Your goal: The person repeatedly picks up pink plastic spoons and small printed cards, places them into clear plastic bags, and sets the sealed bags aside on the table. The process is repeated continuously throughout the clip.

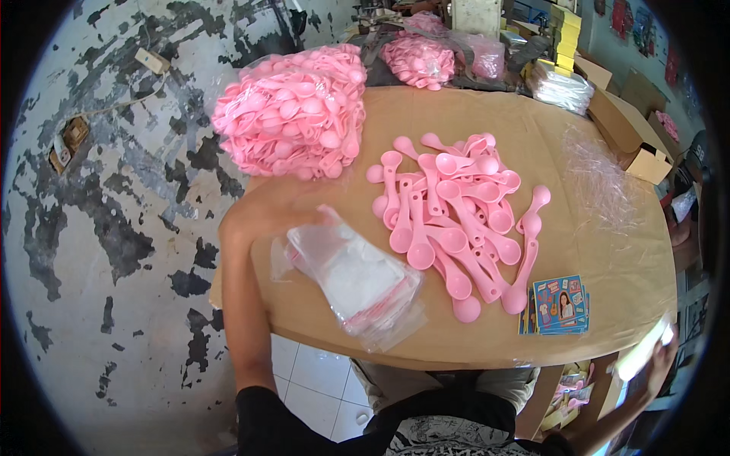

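Note:
My left hand (277,209) is over the left side of the table, next to a stack of clear plastic bags (361,281). Its fingers are smeared by motion, so whether they grip a bag is unclear. At the lower right, beyond the table's edge, my right hand (663,361) is closed on a pale, glaring flat thing (639,353) too washed out to identify. A loose pile of pink measuring spoons (449,190) lies mid-table. To its lower right sits a small stack of blue printed cards (561,305).
A large clear bag of pink spoons (293,114) stands at the far left of the brown-covered table (608,281). Crumpled clear plastic (597,178) lies at the right, near an open cardboard box (627,133). Another bag of spoons (418,61) is behind. A peeling wall (114,228) borders the left.

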Demonstrator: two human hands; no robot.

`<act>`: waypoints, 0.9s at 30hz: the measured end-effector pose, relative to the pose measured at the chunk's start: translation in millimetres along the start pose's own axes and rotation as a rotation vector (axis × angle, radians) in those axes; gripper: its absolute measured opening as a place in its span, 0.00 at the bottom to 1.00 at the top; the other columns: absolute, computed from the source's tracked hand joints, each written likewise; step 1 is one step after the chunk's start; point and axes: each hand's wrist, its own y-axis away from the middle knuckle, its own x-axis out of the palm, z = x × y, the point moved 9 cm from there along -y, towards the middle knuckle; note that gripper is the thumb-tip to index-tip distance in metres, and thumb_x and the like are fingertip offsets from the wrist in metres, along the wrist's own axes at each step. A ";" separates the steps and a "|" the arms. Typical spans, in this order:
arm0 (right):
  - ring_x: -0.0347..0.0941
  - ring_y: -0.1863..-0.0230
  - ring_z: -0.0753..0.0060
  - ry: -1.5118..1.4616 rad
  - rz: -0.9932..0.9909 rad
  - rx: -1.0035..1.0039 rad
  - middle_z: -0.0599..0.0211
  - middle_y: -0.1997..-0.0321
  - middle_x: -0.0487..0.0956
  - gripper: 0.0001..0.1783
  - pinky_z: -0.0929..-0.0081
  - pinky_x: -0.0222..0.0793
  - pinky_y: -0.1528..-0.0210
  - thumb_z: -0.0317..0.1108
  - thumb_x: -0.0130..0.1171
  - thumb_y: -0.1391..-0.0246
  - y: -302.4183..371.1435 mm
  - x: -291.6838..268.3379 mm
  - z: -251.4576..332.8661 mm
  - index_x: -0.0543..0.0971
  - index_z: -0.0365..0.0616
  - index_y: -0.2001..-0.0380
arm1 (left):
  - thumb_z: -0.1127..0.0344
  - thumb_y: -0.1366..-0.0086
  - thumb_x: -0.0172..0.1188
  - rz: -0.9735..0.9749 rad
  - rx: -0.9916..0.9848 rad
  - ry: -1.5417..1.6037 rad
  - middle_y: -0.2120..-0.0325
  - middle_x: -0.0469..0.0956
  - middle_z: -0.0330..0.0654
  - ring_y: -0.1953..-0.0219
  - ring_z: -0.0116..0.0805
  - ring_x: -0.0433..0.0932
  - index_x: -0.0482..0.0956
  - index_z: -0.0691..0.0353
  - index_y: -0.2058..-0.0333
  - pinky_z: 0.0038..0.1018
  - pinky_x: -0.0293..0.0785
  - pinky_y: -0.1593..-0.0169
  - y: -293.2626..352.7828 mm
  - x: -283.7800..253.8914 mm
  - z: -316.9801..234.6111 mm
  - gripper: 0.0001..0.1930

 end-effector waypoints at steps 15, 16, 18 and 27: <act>0.68 0.42 0.63 0.495 -0.274 -0.100 0.55 0.44 0.73 0.23 0.68 0.57 0.38 0.40 0.47 0.35 -27.1 -34.8 -10.5 0.70 0.33 0.45 | 0.68 0.41 0.63 -0.178 -0.422 0.236 0.68 0.82 0.46 0.70 0.29 0.77 0.80 0.72 0.61 0.24 0.72 0.64 41.6 4.5 25.4 0.13; 0.68 0.44 0.66 0.409 -0.228 -0.153 0.57 0.47 0.74 0.21 0.71 0.58 0.39 0.39 0.48 0.35 -36.6 15.0 48.1 0.72 0.33 0.47 | 0.68 0.41 0.63 -0.182 -0.410 0.228 0.68 0.82 0.46 0.70 0.29 0.77 0.80 0.72 0.61 0.24 0.72 0.64 39.0 3.4 21.6 0.13; 0.70 0.51 0.71 0.218 -0.057 -0.239 0.63 0.53 0.76 0.14 0.77 0.61 0.45 0.33 0.49 0.37 -44.3 93.9 115.8 0.73 0.34 0.55 | 0.72 0.37 0.58 -0.259 -0.055 0.009 0.66 0.82 0.43 0.65 0.26 0.77 0.79 0.70 0.56 0.23 0.73 0.58 20.8 -3.5 -17.0 0.12; 0.75 0.59 0.52 -0.021 0.656 -0.875 0.52 0.58 0.78 0.23 0.63 0.69 0.54 0.44 0.58 0.44 -8.1 388.6 299.9 0.76 0.38 0.52 | 0.73 0.34 0.54 -0.205 0.003 0.484 0.67 0.83 0.43 0.69 0.29 0.79 0.78 0.70 0.55 0.22 0.74 0.62 26.9 -45.9 -121.2 0.11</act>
